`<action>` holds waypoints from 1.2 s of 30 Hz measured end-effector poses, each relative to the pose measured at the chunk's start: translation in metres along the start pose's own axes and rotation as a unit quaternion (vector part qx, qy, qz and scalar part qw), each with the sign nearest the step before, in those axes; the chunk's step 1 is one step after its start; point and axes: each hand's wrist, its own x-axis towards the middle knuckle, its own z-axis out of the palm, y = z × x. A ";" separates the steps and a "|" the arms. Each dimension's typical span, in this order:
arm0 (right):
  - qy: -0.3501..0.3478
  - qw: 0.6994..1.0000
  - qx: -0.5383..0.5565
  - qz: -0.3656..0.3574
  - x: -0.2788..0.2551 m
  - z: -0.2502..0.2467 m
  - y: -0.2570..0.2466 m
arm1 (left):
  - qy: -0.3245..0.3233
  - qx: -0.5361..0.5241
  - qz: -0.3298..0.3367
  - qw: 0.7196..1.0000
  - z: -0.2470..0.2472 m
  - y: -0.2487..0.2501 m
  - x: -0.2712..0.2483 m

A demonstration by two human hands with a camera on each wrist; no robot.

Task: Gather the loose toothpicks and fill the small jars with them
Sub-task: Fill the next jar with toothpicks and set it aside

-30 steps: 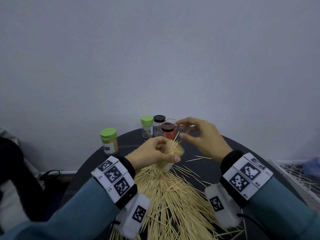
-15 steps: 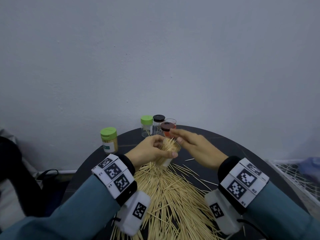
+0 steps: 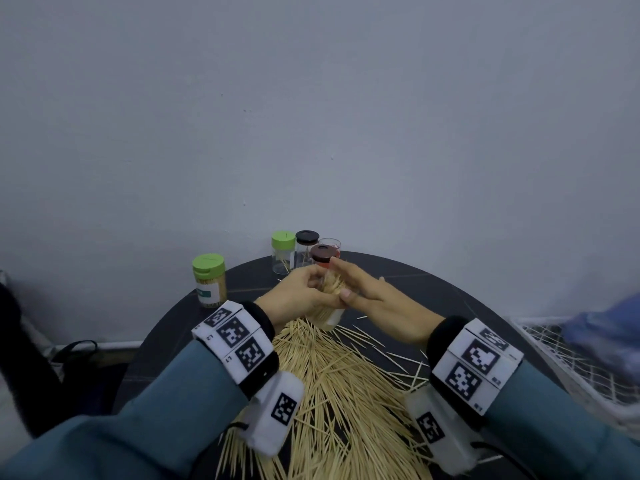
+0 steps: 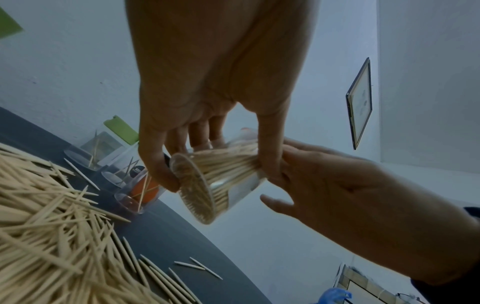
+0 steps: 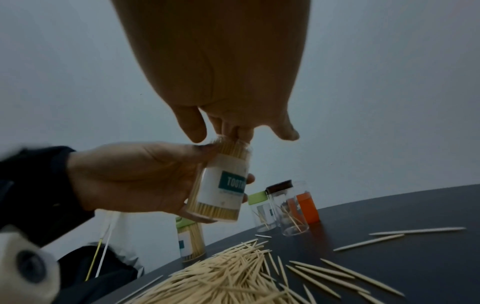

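The person's left hand [image 3: 300,295] is wrapped round a small clear plastic jar with a white and teal label [image 5: 225,185], fingers curled along its far side and thumb across the near side, holding it lifted just above the round dark table [image 3: 408,282]. The jar is packed with pale wooden toothpicks whose tips bristle out of its open mouth [image 3: 333,285], and it leans a little to the right, towards the other hand, presumably so the mouth is easy to reach. The right hand [image 3: 379,304] lies with its fingers fairly straight, the fingertips [image 5: 240,131] resting on the protruding tips; it grips nothing, and looks to be tamping the bundle down so it seats inside.

Below and nearer, a large heap of loose toothpicks [image 3: 332,382] fans across the table, with strays [image 5: 389,239] to the right. At the far edge stand a green-lidded clear jar [image 3: 282,252], a black-lidded one [image 3: 306,249], a brown-lidded one with an orange label [image 3: 322,259] and an open one [image 3: 330,243], each nearly bare. Far left, a green-capped jar [image 3: 210,285] already looks full. Much of the task remains, I judge.
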 end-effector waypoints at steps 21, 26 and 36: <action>-0.151 0.923 -0.272 0.228 -0.073 0.010 -0.002 | 0.001 0.011 0.003 1.000 0.003 0.021 -0.027; -0.217 0.903 -0.251 0.272 -0.079 0.030 0.005 | 0.006 0.020 -0.001 1.000 0.003 0.021 -0.032; -0.172 0.922 -0.271 0.216 -0.042 0.036 0.010 | 0.018 0.002 -0.007 1.000 -0.011 0.016 -0.037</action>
